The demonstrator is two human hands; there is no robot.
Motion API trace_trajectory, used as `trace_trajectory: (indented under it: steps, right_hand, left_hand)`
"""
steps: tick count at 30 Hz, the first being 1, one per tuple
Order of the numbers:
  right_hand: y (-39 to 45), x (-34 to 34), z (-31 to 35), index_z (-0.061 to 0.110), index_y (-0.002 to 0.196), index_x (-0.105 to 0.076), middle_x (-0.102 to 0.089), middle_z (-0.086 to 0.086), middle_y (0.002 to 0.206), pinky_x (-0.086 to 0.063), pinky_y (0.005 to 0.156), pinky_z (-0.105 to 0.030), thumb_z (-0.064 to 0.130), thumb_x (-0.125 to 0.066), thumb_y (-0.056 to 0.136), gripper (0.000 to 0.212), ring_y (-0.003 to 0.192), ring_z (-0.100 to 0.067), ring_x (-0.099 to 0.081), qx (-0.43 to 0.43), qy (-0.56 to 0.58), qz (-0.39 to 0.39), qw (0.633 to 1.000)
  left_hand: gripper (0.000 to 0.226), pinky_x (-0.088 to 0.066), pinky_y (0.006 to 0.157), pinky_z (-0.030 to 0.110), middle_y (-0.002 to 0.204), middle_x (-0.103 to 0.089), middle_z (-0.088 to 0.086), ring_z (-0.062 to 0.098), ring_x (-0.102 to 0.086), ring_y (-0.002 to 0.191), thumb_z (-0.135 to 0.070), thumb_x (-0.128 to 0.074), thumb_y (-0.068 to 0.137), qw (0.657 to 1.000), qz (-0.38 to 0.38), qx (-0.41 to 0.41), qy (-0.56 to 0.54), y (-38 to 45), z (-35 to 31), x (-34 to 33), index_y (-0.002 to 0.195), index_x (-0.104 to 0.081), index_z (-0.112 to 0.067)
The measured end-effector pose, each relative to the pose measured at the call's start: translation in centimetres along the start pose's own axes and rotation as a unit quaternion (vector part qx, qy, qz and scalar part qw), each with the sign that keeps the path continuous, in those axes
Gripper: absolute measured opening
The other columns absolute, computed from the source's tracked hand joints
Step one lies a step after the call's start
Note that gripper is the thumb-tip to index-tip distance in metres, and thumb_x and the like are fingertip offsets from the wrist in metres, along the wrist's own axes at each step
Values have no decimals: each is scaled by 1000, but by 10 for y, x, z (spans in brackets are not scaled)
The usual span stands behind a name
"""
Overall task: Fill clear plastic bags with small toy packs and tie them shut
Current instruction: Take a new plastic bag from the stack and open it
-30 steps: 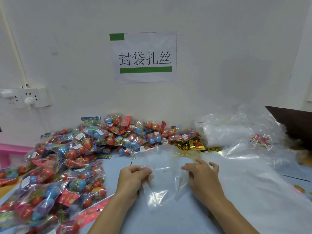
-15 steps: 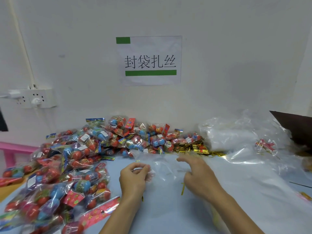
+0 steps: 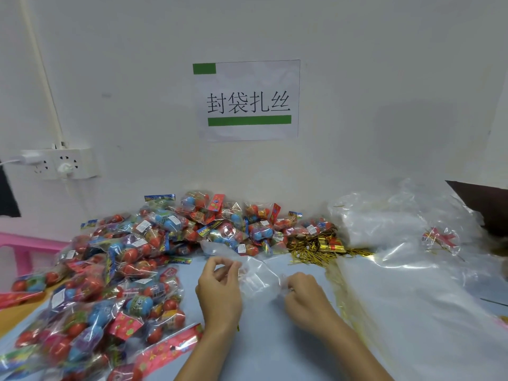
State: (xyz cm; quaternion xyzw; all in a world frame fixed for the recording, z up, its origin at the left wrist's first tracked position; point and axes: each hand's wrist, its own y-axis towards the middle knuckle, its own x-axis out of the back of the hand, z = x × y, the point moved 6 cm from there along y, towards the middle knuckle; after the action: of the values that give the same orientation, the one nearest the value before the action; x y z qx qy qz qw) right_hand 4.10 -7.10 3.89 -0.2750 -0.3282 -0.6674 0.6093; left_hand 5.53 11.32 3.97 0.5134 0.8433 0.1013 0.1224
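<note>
right hand (image 3: 305, 294) pulling in from flat to gripping, clear bag (image 3: 258, 276) bunching up between both hands

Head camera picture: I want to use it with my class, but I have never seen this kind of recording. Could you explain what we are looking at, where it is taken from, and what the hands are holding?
No machine here: a person wears a camera on the head, looking forward and down at their own hands. The left hand and right hand each pinch an edge of one empty clear plastic bag above the pale blue table. To the left lies a heap of small toy packs holding red and blue egg-shaped toys. Behind the hands lie gold twist ties, and to the right a stack of clear bags. On the wall hangs a paper sign.
</note>
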Motion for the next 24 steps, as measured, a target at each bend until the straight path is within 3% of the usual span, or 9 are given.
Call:
trace_trajectory:
  steps: [2, 4, 6, 8, 10, 14, 19, 24]
  right_hand:
    - [-2, 7, -6, 5, 66, -71, -64, -16, 72, -31, 61, -28, 14, -51, 80, 26, 70, -17, -48, -21, 163, -5, 986]
    - [-5, 11, -10, 9, 79, -80, -76, -6, 88, -41, 60, -25, 36, -49, 74, 42, 81, -10, -62, -51, 304, -5, 951]
    - [-5, 14, -13, 17, 86, -80, -77, 3, 97, -46, 72, -21, 42, -47, 86, 41, 97, -8, -66, -55, 361, -43, 930]
    - [-8, 21, -11, 25, 93, -76, -74, 13, 99, -46, 73, -14, 35, -57, 99, 22, 99, -4, -65, -18, 321, -116, 940]
    - [-10, 23, -4, 31, 98, -73, -73, 18, 96, -47, 71, -10, 28, -70, 93, 7, 94, -1, -66, 30, 281, -161, 946]
    - [-10, 8, 7, 25, 102, -76, -73, 16, 89, -47, 67, -9, 22, -80, 84, 18, 81, 1, -67, 74, 219, -121, 965]
    - [-7, 7, 4, 21, 87, -80, -76, 12, 74, -54, 70, -20, 12, -78, 85, 9, 74, -3, -71, 84, 212, -111, 967]
    - [-7, 12, 1, 27, 67, -74, -73, 8, 66, -52, 65, -16, 7, -79, 83, 25, 67, -5, -67, 71, 207, -120, 968]
  left_hand:
    - [16, -58, 61, 32, 72, -75, -6, 10, -73, 68, -13, -63, 96, 1000, 12, 5, 6, -1, 2, -2, 84, -57, -22]
    - [16, -60, 62, 37, 73, -76, -8, 10, -73, 68, -13, -59, 98, 1000, 18, 11, 13, -2, 4, -3, 86, -55, -23]
    - [15, -60, 67, 37, 77, -76, -5, 12, -74, 73, -13, -60, 98, 999, 32, 11, 8, -2, 3, -5, 87, -56, -22]
    - [14, -60, 69, 35, 81, -76, -3, 13, -74, 78, -12, -64, 95, 998, 62, 1, 9, -4, -1, -9, 85, -58, -20]
    - [15, -60, 69, 31, 76, -72, -2, 14, -73, 77, -11, -70, 91, 993, 108, -27, 30, -9, -6, -16, 80, -61, -17]
    - [14, -56, 64, 36, 69, -67, 9, 24, -66, 68, -7, -72, 88, 976, 206, -50, 49, -23, -9, -33, 76, -64, -6]
    - [15, -56, 59, 29, 66, -69, 15, 22, -67, 60, -5, -72, 87, 971, 240, -3, 8, -24, -6, -36, 79, -63, 4]
    - [21, -52, 56, 23, 59, -66, 9, 16, -62, 55, -3, -82, 76, 962, 267, -3, 49, -24, -8, -37, 70, -62, -2]
